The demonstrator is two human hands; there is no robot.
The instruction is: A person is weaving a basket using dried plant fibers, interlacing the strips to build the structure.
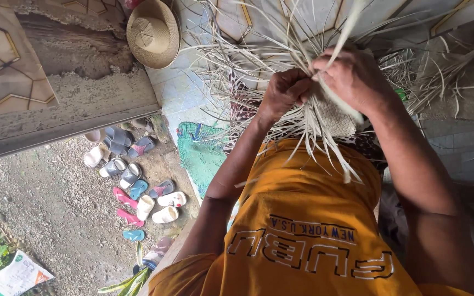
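Note:
My left hand [282, 93] and my right hand [352, 77] are both closed on a partly woven piece of pale dried palm strips [336, 115], held up in front of my chest. The woven patch hangs below my right hand. Long loose strips [281, 49] fan out from it in all directions. My orange shirt [303, 219] fills the lower part of the head view.
A finished woven straw hat [152, 33] lies at the top. Several sandals and slippers [133, 181] are scattered on the gravel ground to the left. A green mat [201, 151] lies beside them. More dried strips [445, 71] pile at the right. A printed bag [12, 277] sits bottom left.

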